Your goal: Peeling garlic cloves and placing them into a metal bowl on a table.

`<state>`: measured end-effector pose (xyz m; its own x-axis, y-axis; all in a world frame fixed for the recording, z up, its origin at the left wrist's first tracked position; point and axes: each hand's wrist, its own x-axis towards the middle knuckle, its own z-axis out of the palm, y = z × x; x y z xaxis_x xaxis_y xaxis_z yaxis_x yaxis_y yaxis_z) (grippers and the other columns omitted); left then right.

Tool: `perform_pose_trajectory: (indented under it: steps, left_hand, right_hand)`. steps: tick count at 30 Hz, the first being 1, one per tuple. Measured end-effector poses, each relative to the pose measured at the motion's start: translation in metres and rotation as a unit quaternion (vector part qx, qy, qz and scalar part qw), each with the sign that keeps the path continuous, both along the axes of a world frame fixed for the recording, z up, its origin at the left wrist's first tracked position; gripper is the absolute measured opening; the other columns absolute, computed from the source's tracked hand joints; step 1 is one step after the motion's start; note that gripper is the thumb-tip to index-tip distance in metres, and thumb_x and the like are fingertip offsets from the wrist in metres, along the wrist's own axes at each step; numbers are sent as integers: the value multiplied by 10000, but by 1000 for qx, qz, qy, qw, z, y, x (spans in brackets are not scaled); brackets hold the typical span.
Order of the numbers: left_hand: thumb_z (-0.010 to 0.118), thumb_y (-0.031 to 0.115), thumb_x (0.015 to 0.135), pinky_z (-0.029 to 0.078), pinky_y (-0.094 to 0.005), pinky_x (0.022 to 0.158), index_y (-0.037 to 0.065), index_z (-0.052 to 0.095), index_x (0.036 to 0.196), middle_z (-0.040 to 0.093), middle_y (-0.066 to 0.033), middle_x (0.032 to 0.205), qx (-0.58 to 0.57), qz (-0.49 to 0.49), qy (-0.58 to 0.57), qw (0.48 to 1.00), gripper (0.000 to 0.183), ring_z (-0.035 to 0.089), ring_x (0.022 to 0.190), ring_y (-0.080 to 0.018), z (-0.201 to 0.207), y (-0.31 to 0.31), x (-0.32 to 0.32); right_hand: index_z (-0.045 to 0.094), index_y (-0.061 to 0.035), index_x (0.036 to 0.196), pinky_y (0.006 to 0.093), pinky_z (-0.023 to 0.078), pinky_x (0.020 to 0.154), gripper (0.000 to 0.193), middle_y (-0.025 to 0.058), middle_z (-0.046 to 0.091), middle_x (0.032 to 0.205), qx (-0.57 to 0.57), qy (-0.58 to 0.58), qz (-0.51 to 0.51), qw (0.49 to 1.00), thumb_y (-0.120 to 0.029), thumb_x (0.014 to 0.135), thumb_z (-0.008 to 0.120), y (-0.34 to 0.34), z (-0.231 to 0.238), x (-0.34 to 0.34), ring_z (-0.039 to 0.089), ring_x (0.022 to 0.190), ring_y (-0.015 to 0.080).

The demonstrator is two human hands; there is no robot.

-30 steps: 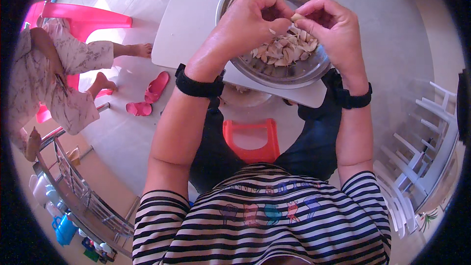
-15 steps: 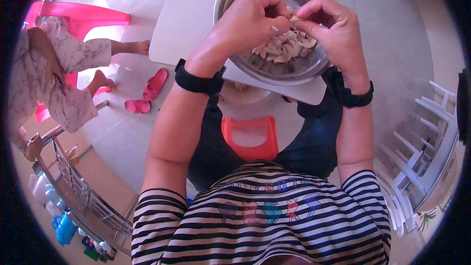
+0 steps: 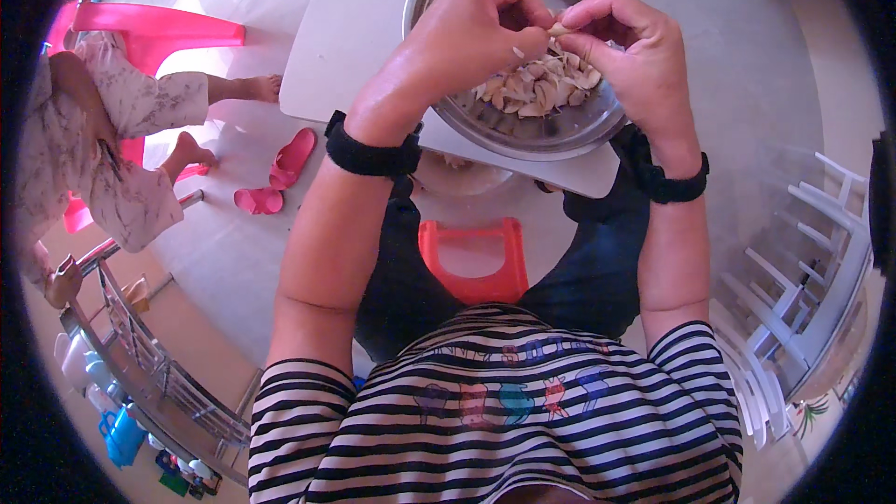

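Over a round metal bowl [image 3: 558,151] my two hands meet, fingertips close together. A small pale garlic clove [image 3: 559,29] is pinched between the thumb and forefinger of my right hand [image 3: 637,47]. My left hand [image 3: 481,37] is closed in a pinch against the clove's near side; its fingertips touch or nearly touch it, and a bit of pale skin sticks to the thumb. Below them lies a heap of garlic cloves [image 3: 539,91] with loose skins in the bowl. More garlic shows partly behind my left fingers.
The bowl stands on a white table [image 3: 322,65]. Beneath its edge is another basin [image 3: 459,179], and a red stool [image 3: 474,261] is between my legs. At left a person [image 3: 121,121] sits on a pink chair [image 3: 163,28], near pink slippers [image 3: 293,159]. White racks [image 3: 821,243] stand right.
My hands have shifted very slightly, the fingertips still together at the clove. The view has moved a little; the bowl and the garlic heap otherwise look the same.
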<state>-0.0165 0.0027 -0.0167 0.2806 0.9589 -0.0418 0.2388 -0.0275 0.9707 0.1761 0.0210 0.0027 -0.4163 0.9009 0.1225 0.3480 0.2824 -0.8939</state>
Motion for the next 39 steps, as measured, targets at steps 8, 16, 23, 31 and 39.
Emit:
perform_pose_trajectory:
  steps: [8,16,23,31,39]
  left_hand:
    - [686,130,773,465,-232,638,-10,652,847,635,-19,759,32,-6,59,998,161,547,693,-65,2,-3,0]
    - [646,96,780,455,-217,620,-2,619,793,607,-3,713,61,-29,63,996,103,548,676,-65,-2,0,-3]
    - [638,101,817,461,-198,657,35,612,884,609,24,798,-54,4,-125,991,98,562,734,-44,2,0,4]
    - [670,165,857,471,-194,693,35,630,964,621,22,854,-59,0,-132,989,174,569,763,-44,-1,4,6]
    - [660,163,875,460,-192,674,32,630,928,613,29,807,-27,2,-120,992,144,548,727,-37,-9,7,3]
  right_hand:
    - [658,-26,821,212,499,666,124,3,662,763,-9,-36,6,999,39,732,715,-2,2,1,606,713,61]
    - [663,-23,796,219,502,641,96,5,666,738,-60,12,11,998,24,734,720,-1,-2,-1,613,688,65]
    - [666,-26,863,203,503,657,117,17,667,774,-105,128,-14,986,-1,764,722,5,-2,3,616,715,69]
    - [673,-29,918,211,510,659,147,21,674,811,-49,107,-43,992,-26,778,719,6,-4,3,617,727,71]
    - [687,-40,927,218,520,690,159,24,689,812,-17,71,-41,997,-30,772,721,5,-5,1,641,745,83]
